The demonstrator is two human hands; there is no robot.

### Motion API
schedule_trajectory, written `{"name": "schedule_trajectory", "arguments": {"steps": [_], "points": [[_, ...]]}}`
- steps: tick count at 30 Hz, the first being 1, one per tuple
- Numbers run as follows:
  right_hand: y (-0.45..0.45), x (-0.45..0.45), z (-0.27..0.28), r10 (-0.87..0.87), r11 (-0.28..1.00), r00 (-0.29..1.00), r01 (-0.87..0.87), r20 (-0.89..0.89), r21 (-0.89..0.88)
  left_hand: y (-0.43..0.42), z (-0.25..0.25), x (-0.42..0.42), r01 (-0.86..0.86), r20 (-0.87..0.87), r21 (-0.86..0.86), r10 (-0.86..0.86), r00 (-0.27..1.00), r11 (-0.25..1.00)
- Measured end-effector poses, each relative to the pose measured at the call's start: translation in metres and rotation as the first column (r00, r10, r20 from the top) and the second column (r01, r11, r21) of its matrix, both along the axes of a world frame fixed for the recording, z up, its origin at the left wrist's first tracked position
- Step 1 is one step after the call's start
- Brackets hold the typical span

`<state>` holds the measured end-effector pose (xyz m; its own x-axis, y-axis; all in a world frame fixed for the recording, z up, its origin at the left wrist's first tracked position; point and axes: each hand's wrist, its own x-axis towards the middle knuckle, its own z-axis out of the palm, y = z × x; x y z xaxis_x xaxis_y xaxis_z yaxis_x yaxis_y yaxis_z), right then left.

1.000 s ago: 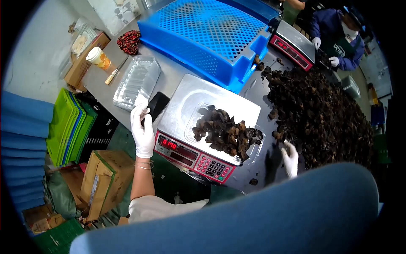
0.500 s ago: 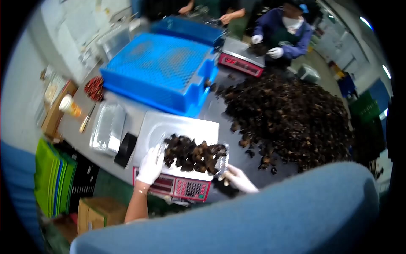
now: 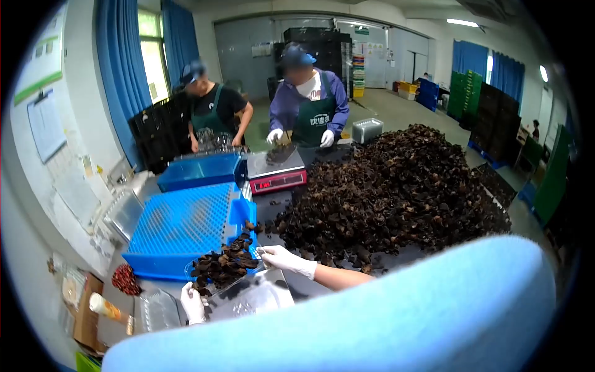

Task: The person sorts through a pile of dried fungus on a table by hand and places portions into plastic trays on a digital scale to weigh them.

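Observation:
A clear plastic tray (image 3: 256,255) filled with dark wood ear mushrooms (image 3: 224,265) is held between my two gloved hands. My left hand (image 3: 193,304) is closed on its near left end, fingers partly hidden. At the right end, the fingers of my right hand (image 3: 287,260) pinch the rim. The tray is off the metal plate of the near scale (image 3: 269,292), at the front edge of an upturned blue crate (image 3: 183,217). Whether it touches the crate I cannot tell. A large heap of wood ear mushrooms (image 3: 396,192) lies to the right.
A second scale (image 3: 279,181) with a red front stands past the crate. Beyond it are a person in a purple jacket (image 3: 310,111) and another in black (image 3: 214,115). Stacked clear trays (image 3: 160,310), a red bundle (image 3: 126,280) and a cup (image 3: 106,306) lie left.
The filled tray has been lifted from the near scale and carried forward to the blue crate by both hands. My view has tilted up, showing more of the room.

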<state>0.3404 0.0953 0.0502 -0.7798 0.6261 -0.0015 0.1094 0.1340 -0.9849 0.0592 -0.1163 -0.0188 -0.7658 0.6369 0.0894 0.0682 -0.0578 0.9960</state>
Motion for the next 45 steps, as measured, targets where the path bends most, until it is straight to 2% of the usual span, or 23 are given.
{"name": "schedule_trajectory", "arguments": {"steps": [4, 5, 6, 12, 14, 15, 16, 18, 20, 23, 25, 26, 27, 28, 29, 30, 32, 34, 36, 40, 41, 44, 45], "points": [[0.036, -0.055, -0.017, -0.093, 0.982, 0.994, 0.08, -0.065, -0.169, 0.034, -0.034, -0.065, -0.021, -0.071, -0.008, 0.02, 0.997, 1.0], [0.038, -0.06, -0.015, -0.093, 0.963, 0.996, 0.086, -0.014, -0.256, 0.042, -0.045, -0.082, -0.033, -0.099, -0.023, 0.03, 0.995, 0.999], [0.036, -0.057, -0.01, -0.064, 0.972, 0.998, 0.063, 0.007, -0.225, 0.05, -0.049, -0.093, -0.028, -0.112, -0.014, 0.026, 0.993, 1.0], [0.014, -0.025, -0.022, 0.092, 0.976, 0.996, -0.093, -0.012, -0.199, 0.094, -0.051, -0.148, -0.286, 0.148, 0.037, 0.277, 0.949, 0.958], [0.007, -0.007, -0.023, 0.12, 0.963, 0.993, -0.122, -0.02, -0.242, 0.1, -0.03, -0.151, -0.296, 0.316, 0.091, 0.254, 0.914, 0.951], [0.003, 0.004, -0.022, 0.126, 0.972, 0.992, -0.122, 0.007, -0.2, 0.105, -0.043, -0.17, -0.273, 0.404, 0.238, 0.161, 0.901, 0.932], [-0.003, 0.017, -0.017, 0.131, 0.979, 0.991, -0.124, 0.033, -0.159, 0.101, -0.037, -0.163, -0.255, 0.382, 0.298, 0.13, 0.915, 0.92], [-0.007, 0.052, -0.025, 0.098, 0.987, 0.995, -0.1, -0.018, -0.129, 0.086, -0.037, -0.163, -0.168, 0.163, 0.302, 0.123, 0.979, 0.938], [-0.023, 0.101, -0.006, 0.017, 0.993, 1.0, -0.014, 0.022, -0.115, 0.056, -0.033, -0.174, -0.193, -0.105, 0.077, 0.2, 0.974, 0.978], [-0.027, 0.174, -0.013, -0.252, 0.964, 0.968, 0.252, 0.001, -0.09, -0.011, -0.036, -0.171, -0.363, -0.381, -0.101, 0.301, 0.874, 0.926], [-0.032, 0.222, -0.023, -0.504, 0.859, 0.863, 0.496, -0.041, -0.129, -0.057, -0.041, -0.159, -0.442, -0.474, -0.176, 0.317, 0.821, 0.879], [-0.027, 0.251, -0.041, -0.545, 0.837, 0.828, 0.547, -0.134, -0.024, -0.073, -0.043, -0.15, -0.464, -0.502, -0.213, 0.311, 0.807, 0.86], [-0.014, 0.28, -0.076, -0.549, 0.714, 0.774, 0.631, -0.317, 0.303, -0.092, -0.043, -0.141, -0.483, -0.524, -0.256, 0.299, 0.797, 0.837], [-0.038, 0.299, -0.053, -0.748, 0.663, 0.657, 0.733, -0.098, -0.149, -0.108, -0.047, -0.133, -0.491, -0.543, -0.31, 0.273, 0.794, 0.814], [-0.038, 0.324, -0.077, -0.795, 0.605, 0.593, 0.791, -0.128, -0.09, -0.119, -0.048, -0.125, -0.498, -0.554, -0.339, 0.258, 0.791, 0.798], [-0.046, 0.34, -0.078, -0.857, 0.515, 0.512, 0.853, -0.053, -0.091, -0.125, -0.049, -0.119, -0.503, -0.561, -0.364, 0.246, 0.79, 0.784], [-0.055, 0.37, -0.097, -0.884, 0.466, 0.466, 0.877, -0.036, -0.114, -0.136, -0.046, -0.109, -0.51, -0.574, -0.399, 0.225, 0.787, 0.762], [-0.064, 0.38, -0.108, -0.9, 0.421, 0.435, 0.887, -0.034, 0.188, -0.14, -0.044, -0.104, -0.512, -0.58, -0.416, 0.214, 0.786, 0.751], [-0.067, 0.382, -0.119, -0.93, 0.302, 0.363, 0.844, -0.057, 0.443, -0.141, -0.038, -0.102, -0.509, -0.594, -0.436, 0.188, 0.782, 0.743], [-0.06, 0.352, -0.128, -0.96, 0.208, 0.281, 0.762, -0.024, 0.614, -0.137, -0.028, -0.107, -0.524, -0.62, -0.436, 0.179, 0.764, 0.732], [-0.056, 0.342, -0.134, -0.94, 0.207, 0.339, 0.669, -0.046, 0.713, -0.135, -0.026, -0.108, -0.529, -0.627, -0.435, 0.177, 0.759, 0.729], [-0.046, 0.3, -0.131, -0.918, 0.373, 0.338, 0.562, 0.206, 0.738, -0.137, -0.021, -0.109, -0.539, -0.649, -0.433, 0.166, 0.742, 0.723], [-0.039, 0.29, -0.131, -0.912, 0.379, 0.351, 0.532, 0.21, 0.757, -0.138, -0.02, -0.109, -0.544, -0.656, -0.433, 0.164, 0.737, 0.719]]}}
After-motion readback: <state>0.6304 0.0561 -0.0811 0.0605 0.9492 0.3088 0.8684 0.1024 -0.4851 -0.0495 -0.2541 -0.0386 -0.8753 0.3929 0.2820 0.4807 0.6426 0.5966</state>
